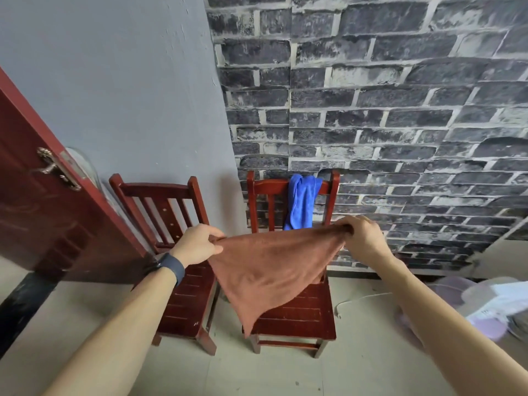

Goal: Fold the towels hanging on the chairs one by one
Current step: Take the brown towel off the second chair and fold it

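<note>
Here both hands pinch the brown towel (274, 264) taut in the air, left hand (197, 244) and right hand (363, 235) each closed on a corner so it hangs open for folding. Behind, the blue towel (303, 201) waits draped over the right chair (300, 315).

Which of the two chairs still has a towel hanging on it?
The right chair, by the brick wall: a blue towel drapes over its top rail. The left chair has a bare back.
</note>
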`<state>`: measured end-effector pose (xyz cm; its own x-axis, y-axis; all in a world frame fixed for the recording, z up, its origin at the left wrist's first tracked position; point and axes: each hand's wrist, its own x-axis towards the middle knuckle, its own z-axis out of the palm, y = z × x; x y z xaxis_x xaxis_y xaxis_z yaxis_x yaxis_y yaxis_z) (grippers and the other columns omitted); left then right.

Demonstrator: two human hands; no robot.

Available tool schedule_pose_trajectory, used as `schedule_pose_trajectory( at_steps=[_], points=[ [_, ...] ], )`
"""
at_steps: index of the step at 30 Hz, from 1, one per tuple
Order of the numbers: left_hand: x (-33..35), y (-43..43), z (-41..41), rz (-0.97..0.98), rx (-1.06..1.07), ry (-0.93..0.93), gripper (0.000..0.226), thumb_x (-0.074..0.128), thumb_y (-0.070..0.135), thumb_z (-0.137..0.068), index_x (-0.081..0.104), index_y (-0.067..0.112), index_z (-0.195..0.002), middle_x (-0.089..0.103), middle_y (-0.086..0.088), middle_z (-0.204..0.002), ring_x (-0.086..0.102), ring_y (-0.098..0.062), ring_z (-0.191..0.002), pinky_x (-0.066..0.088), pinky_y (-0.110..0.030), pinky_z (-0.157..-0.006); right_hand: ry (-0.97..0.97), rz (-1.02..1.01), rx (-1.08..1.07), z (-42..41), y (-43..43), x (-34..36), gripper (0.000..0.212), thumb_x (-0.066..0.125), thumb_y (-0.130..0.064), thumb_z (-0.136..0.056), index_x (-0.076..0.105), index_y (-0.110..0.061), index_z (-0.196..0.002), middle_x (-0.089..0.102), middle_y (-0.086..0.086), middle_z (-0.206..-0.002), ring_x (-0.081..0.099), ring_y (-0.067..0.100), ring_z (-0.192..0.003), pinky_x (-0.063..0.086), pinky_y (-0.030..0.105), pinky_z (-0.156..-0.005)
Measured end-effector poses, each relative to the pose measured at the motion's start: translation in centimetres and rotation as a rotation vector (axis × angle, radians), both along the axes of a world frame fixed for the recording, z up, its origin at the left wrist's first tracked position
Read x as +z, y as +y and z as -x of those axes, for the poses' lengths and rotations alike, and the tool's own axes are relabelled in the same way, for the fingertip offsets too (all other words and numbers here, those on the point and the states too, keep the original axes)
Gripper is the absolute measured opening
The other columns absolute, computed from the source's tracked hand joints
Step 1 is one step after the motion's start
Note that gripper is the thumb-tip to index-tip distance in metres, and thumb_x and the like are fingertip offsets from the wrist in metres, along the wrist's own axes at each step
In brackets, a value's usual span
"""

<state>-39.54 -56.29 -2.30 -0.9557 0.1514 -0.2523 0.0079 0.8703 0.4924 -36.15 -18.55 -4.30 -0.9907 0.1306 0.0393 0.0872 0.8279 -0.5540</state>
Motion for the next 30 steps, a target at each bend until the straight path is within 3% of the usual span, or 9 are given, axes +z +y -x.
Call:
schedule_pose_trajectory(
  at_steps=[2, 4, 8, 12, 15, 18, 24, 30],
  points=[
    [-1.2, 0.3, -0.6, 0.078, 0.040, 0.084, 0.030, 0.063, 0.029, -0.095, 0.070, 0.013, -0.119, 0.069, -0.006, -0.118, 0.061, -0.027, -0.116, 0.046, -0.033, -0.096, 0.035, -0.040, -0.005, -0.6, 0.7, -1.2, 0.040, 0.058, 0.003, -0.082, 0.075, -0.016, -0.112, 0.069, 0.013, -0.108, 0.063, 0.033, -0.102, 0.046, 0.032, -0.086],
    [-2.6, 0.6, -1.6, 0.176, 0.042, 0.135, 0.030, 0.053, 0.035, -0.099, 0.070, 0.014, -0.111, 0.071, -0.007, -0.107, 0.065, -0.031, -0.105, 0.051, -0.039, -0.084, 0.058, -0.045, -0.028, -1.6, 1.1, -2.8, 0.036, 0.061, 0.002, -0.083, 0.074, -0.016, -0.112, 0.070, 0.012, -0.107, 0.064, 0.035, -0.100, 0.047, 0.034, -0.083],
    [-6.3, 1.7, -4.4, 0.356, 0.035, 0.164, 0.028, 0.050, 0.042, -0.100, 0.069, 0.024, -0.111, 0.070, -0.001, -0.109, 0.065, -0.027, -0.103, 0.045, -0.030, -0.069, -0.022, -0.009, -0.078, -4.7, 1.5, -7.4, 0.037, 0.064, -0.002, -0.083, 0.073, -0.017, -0.115, 0.072, 0.010, -0.107, 0.065, 0.034, -0.097, 0.048, 0.036, -0.081],
    [-10.6, 2.0, -7.0, 0.403, 0.078, 0.069, 0.026, 0.049, 0.045, -0.099, 0.067, 0.032, -0.113, 0.070, 0.006, -0.110, 0.066, -0.022, -0.100, 0.049, -0.029, -0.070, -0.150, 0.024, -0.110, -8.7, 2.0, -12.5, 0.027, 0.067, -0.007, -0.086, 0.073, -0.018, -0.110, 0.073, 0.004, -0.099, 0.066, 0.031, -0.089, 0.038, 0.028, -0.069],
    [-12.8, 2.2, -9.1, 0.458, 0.045, 0.025, 0.025, 0.047, 0.045, -0.100, 0.064, 0.035, -0.115, 0.069, 0.006, -0.108, 0.067, -0.020, -0.098, 0.049, -0.030, -0.069, -0.257, 0.028, -0.097, -11.4, 2.2, -15.2, 0.014, 0.073, -0.013, -0.085, 0.073, -0.023, -0.095, 0.070, -0.003, -0.085, 0.064, 0.027, -0.078, 0.039, 0.029, -0.065],
    [-14.3, 2.5, -10.3, 0.444, 0.026, -0.008, 0.023, 0.049, 0.040, -0.100, 0.064, 0.035, -0.117, 0.068, 0.005, -0.108, 0.066, -0.021, -0.098, 0.048, -0.031, -0.070, -0.354, 0.075, -0.135, -13.1, 2.3, -16.6, 0.013, 0.078, -0.017, -0.081, 0.070, -0.027, -0.084, 0.066, -0.008, -0.076, 0.059, 0.022, -0.071, 0.043, 0.031, -0.063],
    [-17.0, 2.7, -8.9, 0.404, 0.110, -0.111, 0.023, 0.060, 0.034, -0.095, 0.068, 0.039, -0.116, 0.070, 0.007, -0.112, 0.065, -0.021, -0.102, 0.049, -0.030, -0.073, -0.431, 0.246, -0.264, -12.5, 2.9, -18.3, 0.022, 0.079, -0.009, -0.076, 0.073, -0.028, -0.086, 0.072, -0.006, -0.080, 0.064, 0.020, -0.077, 0.048, 0.030, -0.071],
    [-21.1, 3.5, -3.0, 0.397, 0.046, -0.220, 0.023, 0.063, 0.040, -0.093, 0.071, 0.036, -0.115, 0.073, 0.003, -0.111, 0.068, -0.023, -0.100, 0.054, -0.028, -0.075, -0.528, 0.158, -0.297, -6.5, 3.4, -21.9, 0.020, 0.070, -0.010, -0.083, 0.076, -0.022, -0.099, 0.076, 0.002, -0.095, 0.067, 0.029, -0.091, 0.043, 0.026, -0.074]
  ],
)
